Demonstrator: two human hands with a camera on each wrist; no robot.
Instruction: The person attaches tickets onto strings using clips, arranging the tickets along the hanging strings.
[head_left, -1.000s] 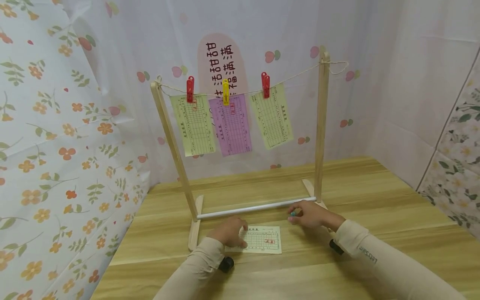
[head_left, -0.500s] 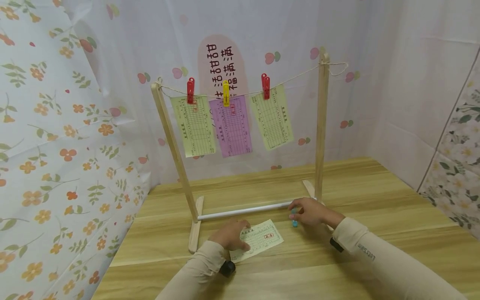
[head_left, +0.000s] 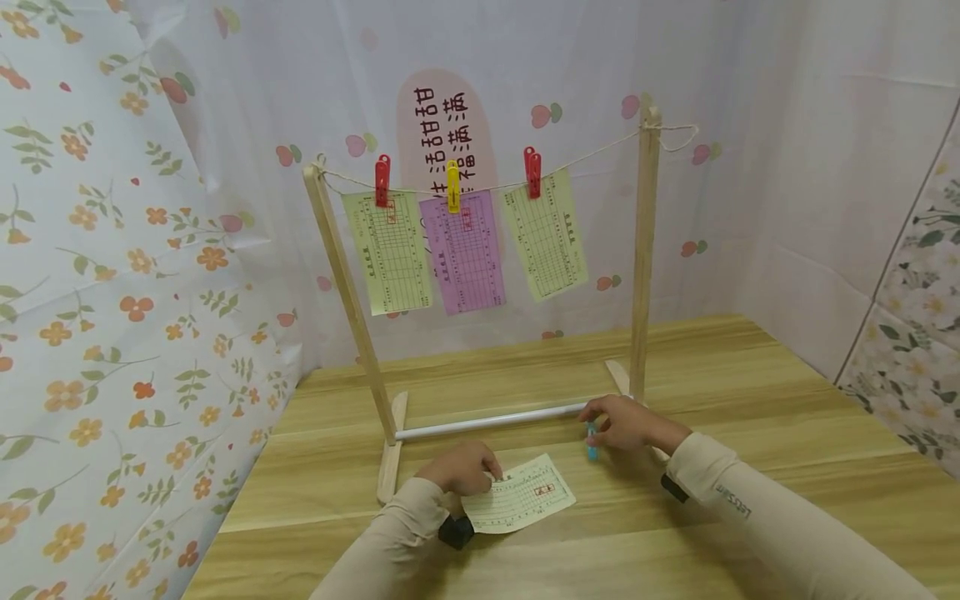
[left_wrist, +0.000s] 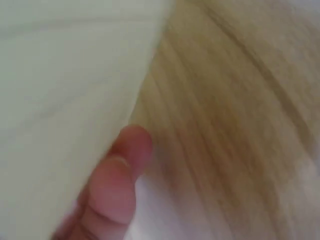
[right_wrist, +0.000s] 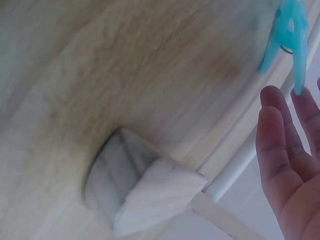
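My left hand (head_left: 463, 468) pinches the left edge of a pale green printed slip (head_left: 521, 498) with a red stamp; the slip tilts above the table. The left wrist view shows thumb and finger (left_wrist: 112, 187) meeting at the edge of that paper (left_wrist: 60, 90). Farther right, my right hand (head_left: 626, 423) holds a turquoise clothespin (head_left: 592, 443) by its fingertips, in front of the silver bar. In the right wrist view the clothespin (right_wrist: 290, 37) points its legs toward the fingers, one leg tip right at a fingertip.
A wooden frame with two posts (head_left: 642, 267) and a silver bar (head_left: 487, 422) stands on the wooden table (head_left: 720, 375). Along its string hang two green slips (head_left: 390, 258) and a purple slip (head_left: 467, 258), clipped by two red clothespins (head_left: 382, 179) and a yellow one (head_left: 453, 185).
The slip has turned and come up from the table at the left hand, whose fingers have closed on its edge. The turquoise clothespin, mostly hidden earlier, now shows below the right fingers.
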